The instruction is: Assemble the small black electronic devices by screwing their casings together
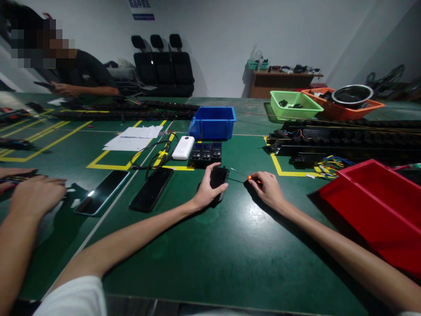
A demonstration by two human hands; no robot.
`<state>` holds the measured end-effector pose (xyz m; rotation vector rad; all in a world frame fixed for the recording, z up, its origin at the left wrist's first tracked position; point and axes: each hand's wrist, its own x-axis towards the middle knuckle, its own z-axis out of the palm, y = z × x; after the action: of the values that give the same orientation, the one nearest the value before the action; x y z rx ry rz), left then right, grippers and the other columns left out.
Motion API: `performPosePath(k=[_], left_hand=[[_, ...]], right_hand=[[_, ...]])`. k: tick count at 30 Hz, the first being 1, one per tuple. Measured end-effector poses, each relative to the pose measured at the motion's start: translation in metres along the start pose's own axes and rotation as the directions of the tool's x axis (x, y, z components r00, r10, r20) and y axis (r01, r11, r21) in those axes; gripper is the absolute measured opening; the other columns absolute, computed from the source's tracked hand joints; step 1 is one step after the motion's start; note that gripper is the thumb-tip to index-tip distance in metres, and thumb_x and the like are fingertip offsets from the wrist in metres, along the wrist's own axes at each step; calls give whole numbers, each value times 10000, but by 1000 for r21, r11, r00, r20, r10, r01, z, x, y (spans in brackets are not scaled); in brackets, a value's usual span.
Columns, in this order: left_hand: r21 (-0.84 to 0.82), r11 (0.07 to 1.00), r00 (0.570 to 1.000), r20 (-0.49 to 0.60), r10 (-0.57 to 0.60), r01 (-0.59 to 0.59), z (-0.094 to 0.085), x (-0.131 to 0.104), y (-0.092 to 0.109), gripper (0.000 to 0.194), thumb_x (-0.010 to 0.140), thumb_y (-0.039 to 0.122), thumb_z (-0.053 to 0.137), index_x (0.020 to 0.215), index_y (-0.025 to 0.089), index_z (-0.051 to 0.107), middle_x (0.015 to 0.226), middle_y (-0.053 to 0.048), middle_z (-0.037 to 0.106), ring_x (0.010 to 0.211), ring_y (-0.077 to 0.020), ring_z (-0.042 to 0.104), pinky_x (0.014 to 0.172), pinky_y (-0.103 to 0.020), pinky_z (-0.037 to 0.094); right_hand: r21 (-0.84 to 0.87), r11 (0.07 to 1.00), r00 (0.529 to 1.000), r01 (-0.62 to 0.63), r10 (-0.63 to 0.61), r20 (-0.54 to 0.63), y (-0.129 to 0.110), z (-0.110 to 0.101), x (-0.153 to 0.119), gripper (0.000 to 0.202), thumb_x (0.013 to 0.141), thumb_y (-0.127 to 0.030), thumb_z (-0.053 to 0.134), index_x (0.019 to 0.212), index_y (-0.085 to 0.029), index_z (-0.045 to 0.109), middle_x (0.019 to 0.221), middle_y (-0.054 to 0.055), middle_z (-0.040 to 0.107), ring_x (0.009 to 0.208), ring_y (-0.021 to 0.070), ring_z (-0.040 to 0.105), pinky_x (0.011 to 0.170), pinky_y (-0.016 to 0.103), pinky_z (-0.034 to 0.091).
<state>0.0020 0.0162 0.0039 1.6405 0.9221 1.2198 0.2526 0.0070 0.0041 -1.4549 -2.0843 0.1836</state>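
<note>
The left hand [210, 186] clamped a black device [219, 176]; at its three o'clock the right hand [267, 188] pinched an orange tool [251, 177], likely a screwdriver. Offering tool to device seemed the step, needing careful aim.

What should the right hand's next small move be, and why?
Probably ease the screwdriver toward the black box: the right hand holds it with the tip pointing that way, a slight gap shows between them, and the left hand holds the box.
</note>
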Motion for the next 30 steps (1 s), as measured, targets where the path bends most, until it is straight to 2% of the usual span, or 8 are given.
performPosePath(k=[4, 8, 11, 14, 18, 30], left_hand=[[-32, 999, 999, -36, -22, 21, -1, 0, -2, 644, 759, 321, 723, 1291, 254, 367, 1094, -37, 549, 968, -176, 584, 928, -371, 464], [-131, 989, 997, -15, -73, 70, 0, -1, -3, 619, 774, 292, 701, 1270, 254, 334, 1042, -34, 575, 899, -167, 634, 880, -381, 504], [-137, 989, 998, -27, -60, 55, 0, -1, -4, 651, 745, 252, 720, 1263, 265, 326, 1090, -39, 546, 928, -169, 643, 876, -376, 513], [-120, 992, 999, -34, -38, 34, 0, 0, -4, 711, 698, 214, 749, 1262, 279, 320, 1154, -46, 503, 939, -164, 644, 875, -366, 514], [-120, 992, 998, -51, -35, 29, 0, 1, -2, 767, 670, 196, 759, 1284, 283, 309, 1139, -40, 500, 916, -158, 642, 878, -369, 507], [-137, 990, 998, -52, -27, 20, -1, 1, -6, 755, 685, 204, 745, 1293, 276, 303, 1151, -47, 503, 922, -158, 624, 885, -365, 487]], right_hand=[[180, 983, 999, -37, 38, -5, -3, -2, -1, 243, 937, -392, 499, 1008, -194, 619, 899, 68, 700, 762, 207, 624, 696, 320, 463], [310, 948, 998, 65, -65, -11, -8, -4, -2, 224, 915, -381, 545, 999, -192, 629, 860, 60, 696, 752, 192, 648, 686, 299, 488], [322, 940, 993, 112, -117, -5, -10, -6, -4, 208, 898, -364, 569, 991, -191, 637, 834, 49, 696, 729, 182, 650, 677, 290, 497], [323, 940, 993, 109, -118, 8, -11, -7, -4, 191, 891, -346, 576, 974, -185, 637, 794, 39, 688, 692, 170, 642, 653, 278, 490], [345, 933, 994, 99, -111, 14, -10, -7, -4, 172, 883, -333, 576, 934, -178, 632, 773, 36, 680, 664, 161, 633, 626, 267, 486], [319, 931, 976, 177, -208, 68, -9, -7, -6, 180, 875, -330, 573, 895, -169, 652, 742, 31, 675, 608, 137, 595, 595, 251, 467]])
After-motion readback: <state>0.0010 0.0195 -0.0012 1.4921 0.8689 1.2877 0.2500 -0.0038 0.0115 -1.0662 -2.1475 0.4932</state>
